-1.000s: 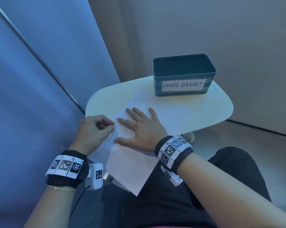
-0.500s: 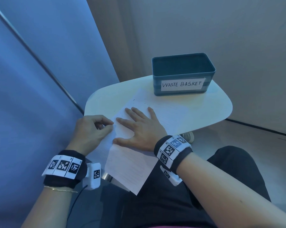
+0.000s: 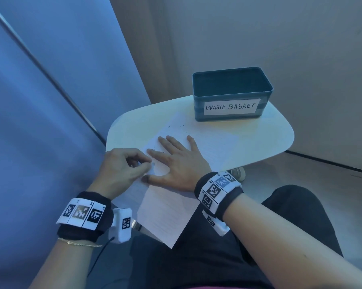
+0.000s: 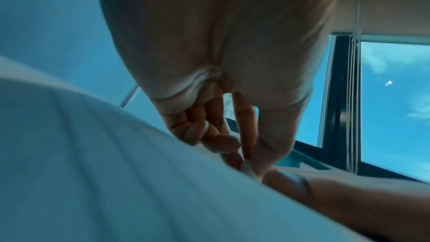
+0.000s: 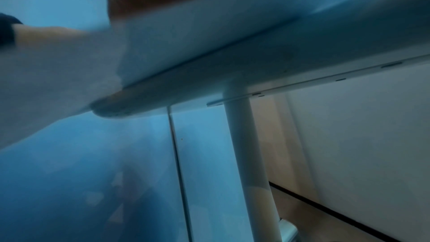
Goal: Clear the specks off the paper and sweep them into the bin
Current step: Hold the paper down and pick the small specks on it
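Right hand lies flat, fingers spread, on the paper; left hand pinches its 9 o'clock edge. Bin at 12: contents unseen.

A white sheet of paper lay flat on the table, its near corner hanging over the edge. Tiny dark specks dotted its far part. Beyond stood a dark teal bin, open-topped, labelled "WASTE BASKET".

1 paper, 1 bin, 1 table, 2 hands.
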